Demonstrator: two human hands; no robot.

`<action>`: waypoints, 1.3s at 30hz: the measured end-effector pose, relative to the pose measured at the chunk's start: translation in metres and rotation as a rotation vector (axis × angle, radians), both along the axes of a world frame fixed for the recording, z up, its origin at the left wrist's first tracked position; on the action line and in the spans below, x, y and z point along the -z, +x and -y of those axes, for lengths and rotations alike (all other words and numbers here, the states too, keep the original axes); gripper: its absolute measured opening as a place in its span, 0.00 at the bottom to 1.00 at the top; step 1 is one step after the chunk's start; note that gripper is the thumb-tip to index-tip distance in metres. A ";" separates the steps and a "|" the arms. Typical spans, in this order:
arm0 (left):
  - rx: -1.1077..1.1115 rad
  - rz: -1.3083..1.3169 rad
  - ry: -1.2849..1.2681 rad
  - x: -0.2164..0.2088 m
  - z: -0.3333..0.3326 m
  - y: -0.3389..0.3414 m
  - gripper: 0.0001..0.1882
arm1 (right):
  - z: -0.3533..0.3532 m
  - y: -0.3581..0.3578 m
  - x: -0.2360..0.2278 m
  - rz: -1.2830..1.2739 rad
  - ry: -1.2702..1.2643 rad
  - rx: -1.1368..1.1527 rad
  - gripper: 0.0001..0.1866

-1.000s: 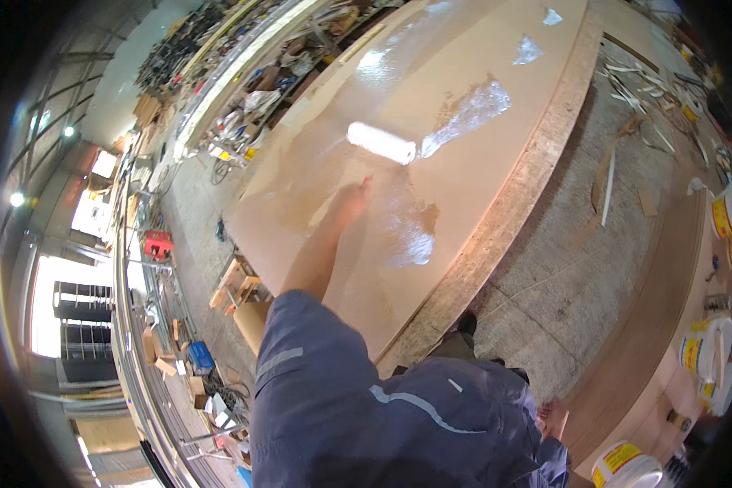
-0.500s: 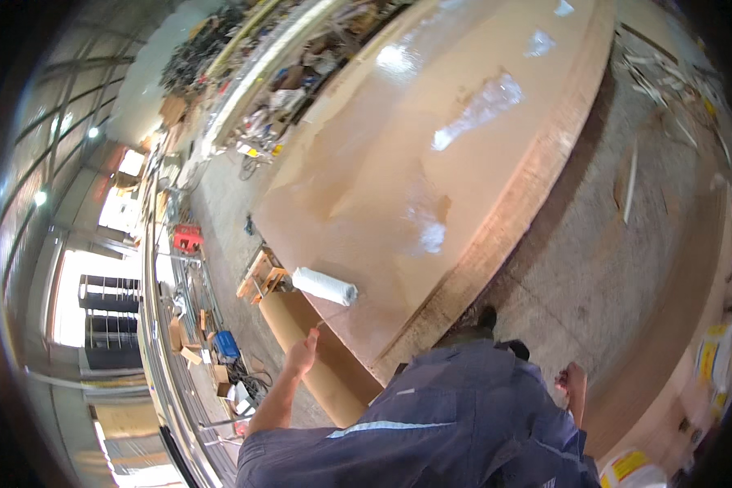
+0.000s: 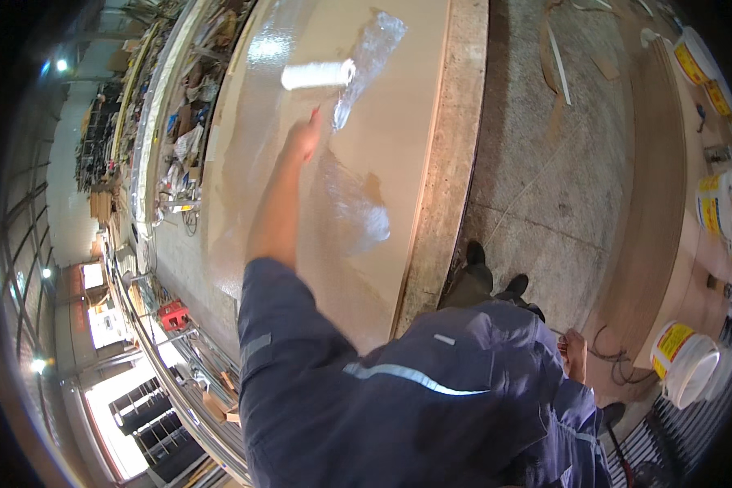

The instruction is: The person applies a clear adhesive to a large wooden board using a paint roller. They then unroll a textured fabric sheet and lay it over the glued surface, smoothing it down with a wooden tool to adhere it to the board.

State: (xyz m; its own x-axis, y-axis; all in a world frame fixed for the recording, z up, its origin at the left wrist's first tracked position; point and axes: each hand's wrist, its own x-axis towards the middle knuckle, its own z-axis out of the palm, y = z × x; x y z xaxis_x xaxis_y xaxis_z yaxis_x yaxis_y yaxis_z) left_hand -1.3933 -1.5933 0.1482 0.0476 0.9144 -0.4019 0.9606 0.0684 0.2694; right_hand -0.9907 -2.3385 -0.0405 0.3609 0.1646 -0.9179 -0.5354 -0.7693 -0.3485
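Note:
My left hand (image 3: 303,137) is closed round the handle of a paint roller (image 3: 319,75), the arm stretched far forward. The white fluffy roller sleeve lies on a long beige board (image 3: 366,293). Glossy wet-looking streaks (image 3: 372,69) and smears of whitish liquid (image 3: 364,218) cover parts of that board. My right hand (image 3: 574,351) hangs low beside my body, over the floor side away from the board. Its fingers look curled, and I make out nothing in them.
A raised edge (image 3: 447,154) borders the board on its right. Past the concrete floor (image 3: 545,203) stand a stack of brown sheets (image 3: 655,195) and several white buckets (image 3: 685,358). Cables (image 3: 614,355) lie near the sheets. Cluttered shelving (image 3: 183,122) runs along the left.
My left hand has carried the roller from the near left corner of the board to farther along it. My body and view have turned, and my right hand stays low at my side.

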 end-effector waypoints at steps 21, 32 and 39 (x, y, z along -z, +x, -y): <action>-0.175 0.061 0.087 -0.008 0.603 -0.138 0.30 | -0.124 0.104 0.055 -0.002 0.304 -0.278 0.14; 0.014 0.059 -0.002 0.036 0.334 0.007 0.40 | -0.051 0.088 0.052 -0.040 0.199 0.005 0.09; 0.034 0.133 -0.023 0.031 0.114 0.164 0.39 | 0.026 0.056 0.051 -0.030 0.153 0.109 0.11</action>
